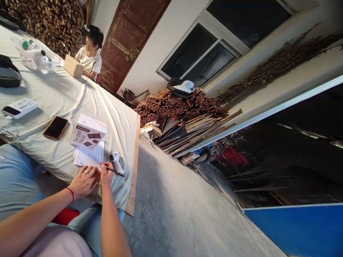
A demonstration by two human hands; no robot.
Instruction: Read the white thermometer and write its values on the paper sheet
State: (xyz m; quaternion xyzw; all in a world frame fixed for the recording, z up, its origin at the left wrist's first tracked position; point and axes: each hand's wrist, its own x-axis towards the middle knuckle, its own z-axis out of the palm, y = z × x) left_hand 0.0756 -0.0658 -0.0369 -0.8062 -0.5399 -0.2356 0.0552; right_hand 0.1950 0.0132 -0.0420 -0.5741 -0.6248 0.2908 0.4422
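Note:
My right hand is closed around a dark pen, whose tip is at the edge of handwritten paper sheets. My left hand, with a ring and a red wrist cord, lies with its fingers stretched out at the near edge of the sheets. A white and brown box marked "Su-per Meal" stands on the far part of the paper. Just right of the pen lies a white, gun-shaped thermometer. These things rest on a cream cloth-covered table.
Farther left on the table are a phone, a white device, a dark case and a clear bowl with bottles. A person sits across, behind a small cardboard box. The table's wooden edge runs along the right.

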